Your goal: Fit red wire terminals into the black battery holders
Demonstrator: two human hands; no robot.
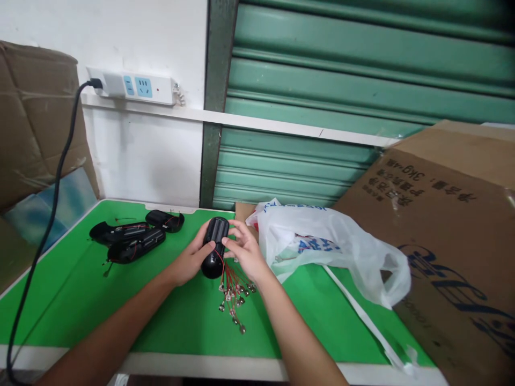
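A glossy black elongated casing (214, 244) is held above the green table top, its long side pointing away from me. My left hand (193, 254) grips its left side, with the thumb on the upper face. From the right, my right hand (243, 246) holds it too, thumb and fingers at its edge. A thin red wire runs across the casing. Beneath my right hand, a bunch of red wires with small round metal ends (233, 295) fans out over the green surface. Several similar black casings (137, 241) with thin wires lie at the back left.
A white plastic bag (322, 241) sits right of my hands on the green table (173, 316), a white strip (362, 316) near it. Large cardboard boxes stand left and right (450, 214). A black cable (54, 198) hangs from a power strip (140, 87) at left.
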